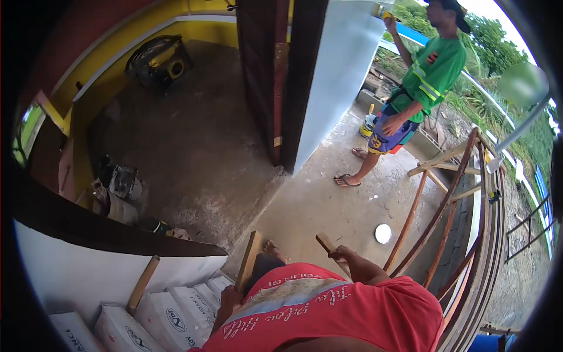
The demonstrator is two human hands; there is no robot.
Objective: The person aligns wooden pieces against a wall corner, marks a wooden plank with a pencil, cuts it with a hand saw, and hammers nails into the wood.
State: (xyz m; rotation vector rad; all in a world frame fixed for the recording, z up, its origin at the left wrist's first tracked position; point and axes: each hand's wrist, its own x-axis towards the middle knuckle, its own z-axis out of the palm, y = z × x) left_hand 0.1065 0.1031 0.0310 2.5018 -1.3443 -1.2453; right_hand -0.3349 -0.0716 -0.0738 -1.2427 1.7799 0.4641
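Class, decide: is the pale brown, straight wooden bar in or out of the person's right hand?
In: the right hand grips the pale brown, straight wooden bar near its lower visible end; the rest juts beyond.

Dim indoor floor, bright daylight upper right, fisheye-bent edges, black corners

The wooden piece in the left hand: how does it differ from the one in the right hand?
The left wooden piece shows a paler, yellowish face; the right wooden piece looks darker brown. In the picture, the left wooden piece leans rightward toward its top, while the right wooden piece leans leftward. The left wooden piece shows more length beyond the hand than the right wooden piece. Both are straight and squared.
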